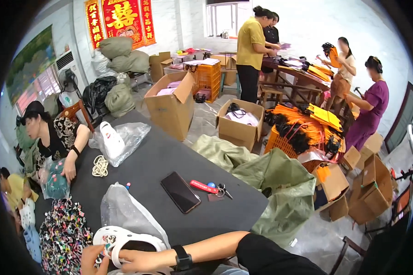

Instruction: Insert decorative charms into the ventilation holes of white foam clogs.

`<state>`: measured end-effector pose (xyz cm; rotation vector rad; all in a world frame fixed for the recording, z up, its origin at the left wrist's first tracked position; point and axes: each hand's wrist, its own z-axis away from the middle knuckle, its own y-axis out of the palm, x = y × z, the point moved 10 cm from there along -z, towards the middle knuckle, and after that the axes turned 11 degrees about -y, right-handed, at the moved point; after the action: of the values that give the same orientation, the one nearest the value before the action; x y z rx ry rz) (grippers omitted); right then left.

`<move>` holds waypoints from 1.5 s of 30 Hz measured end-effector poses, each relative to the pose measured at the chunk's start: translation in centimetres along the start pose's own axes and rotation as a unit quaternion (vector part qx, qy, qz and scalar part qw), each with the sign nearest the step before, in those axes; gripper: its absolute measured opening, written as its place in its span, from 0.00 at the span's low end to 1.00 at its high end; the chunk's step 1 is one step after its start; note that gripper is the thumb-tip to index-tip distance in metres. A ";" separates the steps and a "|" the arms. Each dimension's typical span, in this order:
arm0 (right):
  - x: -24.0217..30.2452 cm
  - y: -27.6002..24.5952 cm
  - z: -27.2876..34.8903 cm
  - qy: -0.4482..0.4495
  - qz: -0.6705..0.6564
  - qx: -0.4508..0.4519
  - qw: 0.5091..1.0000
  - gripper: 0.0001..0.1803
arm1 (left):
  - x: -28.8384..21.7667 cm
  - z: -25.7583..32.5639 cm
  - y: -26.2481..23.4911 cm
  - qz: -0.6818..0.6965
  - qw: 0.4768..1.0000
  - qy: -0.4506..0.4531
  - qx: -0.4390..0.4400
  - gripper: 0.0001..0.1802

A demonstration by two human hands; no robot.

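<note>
A white clog (145,239) with colourful charms on its toe lies at the near edge of the dark table. My right hand (144,261), a black watch on its wrist, grips the clog with fingers reaching into its opening. On the toe, the fingertips of my left hand (92,259) pinch a small shoe charm (107,249), partly hidden by them. Just left of the clog spreads a heap of small multicoloured charms (65,231). Behind it is a clear plastic bag (124,206).
On the table (142,151) are a phone (181,192), keys with a red strap (203,186), a bagged white clog (112,141) and a cord bundle (100,166). A co-worker (55,133) handles a bagged green item (55,178). Green sacks (280,192) and cartons (170,107) stand beyond.
</note>
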<state>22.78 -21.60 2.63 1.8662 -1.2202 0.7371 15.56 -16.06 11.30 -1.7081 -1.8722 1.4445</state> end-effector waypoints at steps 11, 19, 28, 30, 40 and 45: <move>2.2 -0.3 -0.5 -0.087 0.326 0.143 0.930 0.17 | -8.7 4.7 1.9 -0.078 0.978 0.016 0.193 0.22; 1.5 2.2 0.4 -0.104 0.456 0.225 0.855 0.31 | -7.0 4.8 2.6 -0.002 0.976 -0.033 0.216 0.11; 2.6 2.5 1.1 -0.133 0.494 0.215 0.832 0.25 | -5.7 5.3 2.3 0.027 0.975 -0.111 0.189 0.12; 2.4 1.8 1.1 -0.153 0.541 0.178 0.808 0.23 | -5.8 5.2 2.2 0.019 0.977 -0.118 0.177 0.11; 1.5 1.4 1.1 -0.036 0.503 0.208 0.838 0.29 | -3.5 5.7 0.9 -0.057 0.992 -0.103 0.054 0.18; 4.0 2.2 0.4 -0.007 0.543 0.265 0.797 0.26 | -2.4 6.6 0.2 -0.032 0.982 -0.176 0.063 0.21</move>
<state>22.29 -24.40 6.22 1.3869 -2.2865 1.8203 11.68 -21.46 8.96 -1.3932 -1.9299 1.8934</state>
